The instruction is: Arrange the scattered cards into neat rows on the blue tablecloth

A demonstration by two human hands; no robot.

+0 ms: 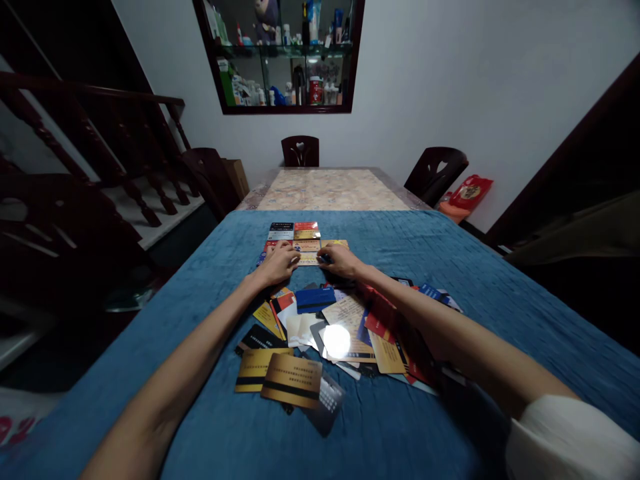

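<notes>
A pale yellow card lies flat between my two hands, at the near edge of a neat block of cards. My left hand has its fingers curled down at the card's left end and partly covers neighbouring cards. At its right end, my right hand grips with bent fingers. Just beyond is a card marked VIP. A dark-and-silver card and a red-and-gold card form the far row. Beside my right fingers shows a yellow card, partly covered.
Nearer me is a loose, overlapping pile of cards, including a blue card, a bronze card and a red card. A blue cloth covers the near table. Dark chairs stand around it; a wall cabinet is beyond.
</notes>
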